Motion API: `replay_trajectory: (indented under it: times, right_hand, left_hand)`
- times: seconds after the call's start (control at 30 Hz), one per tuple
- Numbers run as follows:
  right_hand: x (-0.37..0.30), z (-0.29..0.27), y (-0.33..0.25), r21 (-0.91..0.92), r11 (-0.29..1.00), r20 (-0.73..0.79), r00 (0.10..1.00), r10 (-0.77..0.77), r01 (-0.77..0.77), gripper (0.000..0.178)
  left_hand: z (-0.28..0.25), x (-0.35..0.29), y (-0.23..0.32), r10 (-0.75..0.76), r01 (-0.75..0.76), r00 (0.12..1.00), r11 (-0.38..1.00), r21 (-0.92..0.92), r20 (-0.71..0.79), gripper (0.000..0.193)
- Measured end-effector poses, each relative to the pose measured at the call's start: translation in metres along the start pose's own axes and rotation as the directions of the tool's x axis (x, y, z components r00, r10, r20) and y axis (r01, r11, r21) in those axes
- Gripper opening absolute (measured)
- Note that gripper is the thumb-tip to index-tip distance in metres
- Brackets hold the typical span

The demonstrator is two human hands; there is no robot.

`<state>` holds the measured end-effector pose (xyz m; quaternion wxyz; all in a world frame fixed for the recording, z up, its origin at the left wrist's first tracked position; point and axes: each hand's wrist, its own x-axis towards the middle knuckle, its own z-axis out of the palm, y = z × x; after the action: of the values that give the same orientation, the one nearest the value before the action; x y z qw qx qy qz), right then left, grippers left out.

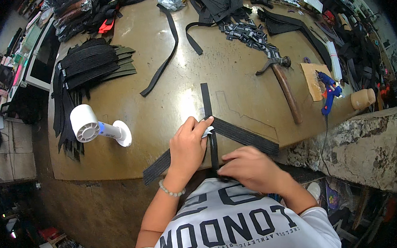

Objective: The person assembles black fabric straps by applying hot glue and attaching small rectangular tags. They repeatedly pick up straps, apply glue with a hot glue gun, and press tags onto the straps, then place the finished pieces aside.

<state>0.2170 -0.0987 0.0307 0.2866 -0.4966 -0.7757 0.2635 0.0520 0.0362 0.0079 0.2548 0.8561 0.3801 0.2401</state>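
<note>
My left hand (188, 141), with a beaded bracelet on its wrist, presses thumb and fingers onto the junction of a black webbing strap assembly (247, 136) on the table. Two wide ribbed legs of it spread to the lower left and lower right, and a narrow piece points away from me. A small white tag (208, 131) shows by my left fingertips. Down from the junction runs a narrow black strap (214, 153) to the table's front edge. My right hand (252, 166) is beside its lower end, blurred by motion; whether it grips the strap is unclear.
A white handheld fan (86, 125) stands at left near stacked black straps (88, 62). To the right lie a hammer (285, 88), a blue glue gun (329, 92) with its cord and a tape roll (362, 98). Small dark buckles (247, 33) are heaped at the back.
</note>
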Motion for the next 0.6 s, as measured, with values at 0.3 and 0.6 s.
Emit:
replay_trajectory:
  times: [0.3,0.6]
  right_hand:
    - [-0.123,-0.124,0.160,0.176,0.543,-0.964,-0.032,0.264,-0.821,0.056]
    - [-0.016,-0.100,0.061,0.392,0.812,-0.634,0.512,0.580,-0.433,0.039]
  left_hand:
    - [-0.005,-0.002,0.007,-0.177,0.121,0.965,0.957,-0.265,-0.196,0.033]
    - [-0.010,-0.012,-0.002,-0.036,0.040,0.998,0.996,0.082,-0.047,0.037]
